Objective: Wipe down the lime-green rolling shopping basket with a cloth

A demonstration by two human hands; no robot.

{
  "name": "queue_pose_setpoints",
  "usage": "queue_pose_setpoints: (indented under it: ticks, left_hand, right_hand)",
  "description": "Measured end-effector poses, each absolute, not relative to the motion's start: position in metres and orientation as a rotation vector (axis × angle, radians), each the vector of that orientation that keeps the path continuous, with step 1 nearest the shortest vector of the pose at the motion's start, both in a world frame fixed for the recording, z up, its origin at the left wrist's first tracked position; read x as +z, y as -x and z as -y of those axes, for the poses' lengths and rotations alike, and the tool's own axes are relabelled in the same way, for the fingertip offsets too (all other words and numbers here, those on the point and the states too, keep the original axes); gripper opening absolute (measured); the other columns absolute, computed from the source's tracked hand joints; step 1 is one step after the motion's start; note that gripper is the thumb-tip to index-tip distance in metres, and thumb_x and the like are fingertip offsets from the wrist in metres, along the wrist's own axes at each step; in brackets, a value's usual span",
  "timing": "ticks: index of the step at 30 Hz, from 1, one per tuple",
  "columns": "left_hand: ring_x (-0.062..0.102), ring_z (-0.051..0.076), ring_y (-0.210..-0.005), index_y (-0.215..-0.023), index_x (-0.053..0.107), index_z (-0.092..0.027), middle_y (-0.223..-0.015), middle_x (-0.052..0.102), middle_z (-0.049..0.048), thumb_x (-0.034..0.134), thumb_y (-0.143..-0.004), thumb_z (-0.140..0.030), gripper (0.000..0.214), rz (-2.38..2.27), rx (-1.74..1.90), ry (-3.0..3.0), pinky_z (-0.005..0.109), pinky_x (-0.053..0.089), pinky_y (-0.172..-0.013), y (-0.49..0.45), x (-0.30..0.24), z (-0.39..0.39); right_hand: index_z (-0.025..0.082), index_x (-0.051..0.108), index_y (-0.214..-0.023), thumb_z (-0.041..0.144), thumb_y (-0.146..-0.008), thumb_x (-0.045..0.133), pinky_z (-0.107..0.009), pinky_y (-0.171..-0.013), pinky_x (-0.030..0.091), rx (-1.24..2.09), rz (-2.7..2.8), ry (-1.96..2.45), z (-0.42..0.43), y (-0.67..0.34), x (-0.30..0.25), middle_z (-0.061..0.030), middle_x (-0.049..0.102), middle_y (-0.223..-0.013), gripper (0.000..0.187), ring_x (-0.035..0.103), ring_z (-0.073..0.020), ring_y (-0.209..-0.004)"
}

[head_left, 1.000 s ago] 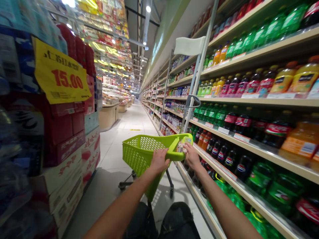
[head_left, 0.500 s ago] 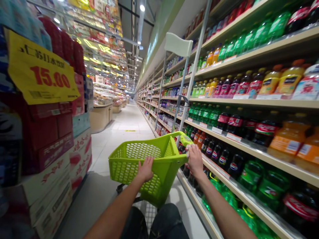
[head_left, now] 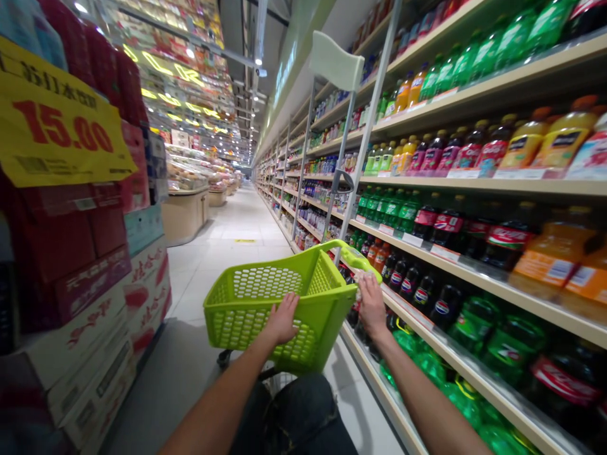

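In front of my knees stands a bright green plastic shopping cart (head_left: 258, 325) with honeycomb holes in its sides. My left hand (head_left: 283, 319) holds its near side at the top rim, fingertips over the edge and thumb apart. At the cart's right end is the green push handle (head_left: 355, 256). Just below this handle, my right hand (head_left: 372, 306) is closed on a whitish crumpled cloth (head_left: 363, 277), pressed against the handle's near end. The cloth is partly hidden by my fingers.
Drink shelves (head_left: 474, 180) full of bottles line the right side. Stacked drink boxes (head_left: 95, 341) with a yellow price sign (head_left: 61, 120) stand close on the left. A pale upright panel on a metal frame (head_left: 336, 60) rises behind the cart. A tiled aisle (head_left: 241, 215) runs ahead.
My right hand and the cloth have slid slightly down along the handle's end, baring more of the handle. My left hand has shifted a little right along the rim. The view has turned slightly.
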State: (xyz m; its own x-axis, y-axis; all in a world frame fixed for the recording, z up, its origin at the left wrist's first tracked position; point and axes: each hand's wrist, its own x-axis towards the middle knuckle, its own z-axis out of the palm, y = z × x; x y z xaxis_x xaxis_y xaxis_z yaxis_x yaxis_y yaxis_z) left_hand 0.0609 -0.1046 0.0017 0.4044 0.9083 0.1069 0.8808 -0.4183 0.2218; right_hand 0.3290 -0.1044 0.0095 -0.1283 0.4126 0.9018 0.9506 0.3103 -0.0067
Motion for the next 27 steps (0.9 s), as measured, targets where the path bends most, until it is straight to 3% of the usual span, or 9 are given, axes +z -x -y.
queue_pose_setpoints:
  ticks: [6,9,13,20,27]
  left_hand:
    - [0.003,0.020,-0.134,-0.137,0.010,-0.013,-0.147,0.005,0.0054,0.047,-0.064,-0.024,0.083,-1.614,0.329,-2.519,0.048,0.013,-0.106,-0.059,0.001,0.104]
    - [0.002,0.020,-0.134,-0.137,0.010,-0.014,-0.147,0.004,0.0050,0.047,-0.063,-0.023,0.083,-1.614,0.325,-2.523,0.048,0.013,-0.106,-0.059,0.001,0.104]
    - [0.002,0.020,-0.134,-0.137,0.011,-0.015,-0.147,0.005,0.0050,0.045,-0.063,-0.023,0.082,-1.621,0.344,-2.534,0.049,0.014,-0.106,-0.058,0.000,0.104]
    - [0.007,0.022,-0.134,-0.137,0.013,-0.015,-0.146,0.009,0.0057,0.042,-0.062,-0.017,0.081,-1.778,0.352,-2.566,0.052,0.015,-0.104,-0.047,-0.008,0.107]
    - [0.006,0.022,-0.134,-0.137,0.014,-0.015,-0.146,0.009,0.0050,0.042,-0.062,-0.017,0.080,-1.745,0.396,-2.588,0.053,0.013,-0.104,-0.043,-0.014,0.105]
  right_hand:
    - [0.015,0.044,-0.126,0.002,-0.082,0.033,-0.045,-0.096,0.040,-0.805,1.978,1.081,0.131,-0.297,-0.069,-0.0125,0.053,-0.122,0.047,0.021,-0.0208,-0.130]
    - [0.015,0.045,-0.125,0.003,-0.082,0.034,-0.045,-0.097,0.040,-0.783,1.991,1.042,0.132,-0.301,-0.054,-0.0122,0.052,-0.123,0.045,0.024,-0.0206,-0.129]
    - [0.016,0.042,-0.127,0.004,-0.082,0.032,-0.052,-0.101,0.030,-0.759,1.761,1.156,0.121,-0.309,-0.015,-0.0120,0.042,-0.132,0.048,0.020,-0.0228,-0.131]
    - [0.021,0.047,-0.123,0.003,-0.083,0.032,-0.043,-0.095,0.043,-0.701,2.079,1.001,0.129,-0.297,-0.069,-0.0076,0.055,-0.121,0.046,0.032,-0.0179,-0.126]
    - [0.016,0.043,-0.127,0.007,-0.084,0.034,-0.049,-0.103,0.030,-0.711,1.857,1.083,0.114,-0.299,-0.008,-0.0113,0.042,-0.132,0.044,0.020,-0.0209,-0.131]
